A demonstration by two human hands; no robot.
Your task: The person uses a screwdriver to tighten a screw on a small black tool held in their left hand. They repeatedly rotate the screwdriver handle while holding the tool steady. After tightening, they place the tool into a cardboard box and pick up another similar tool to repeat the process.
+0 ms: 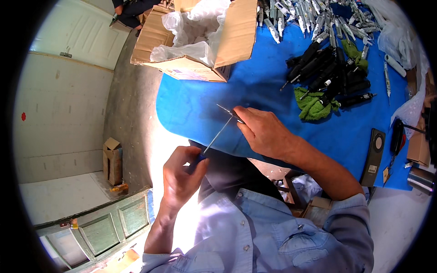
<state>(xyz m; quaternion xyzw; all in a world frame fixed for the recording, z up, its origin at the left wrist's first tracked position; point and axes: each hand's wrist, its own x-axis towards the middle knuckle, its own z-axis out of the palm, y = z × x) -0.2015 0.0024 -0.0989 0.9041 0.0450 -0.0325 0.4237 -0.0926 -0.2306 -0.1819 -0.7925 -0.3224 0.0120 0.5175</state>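
My left hand (182,175) is closed around the dark blue handle of a screwdriver (217,136), whose thin metal shaft runs up and right. Its tip meets a small dark metal part (230,112) pinched in the fingers of my right hand (263,132). Both hands are at the near edge of a table covered in blue cloth (273,86). My right forearm in a light blue sleeve crosses the table's edge.
An open cardboard box (200,41) with white plastic lining stands at the table's far left. Several black tool handles (327,75) lie on a green rag (314,107), with several grey parts (314,18) behind. A small box (112,159) stands on the floor.
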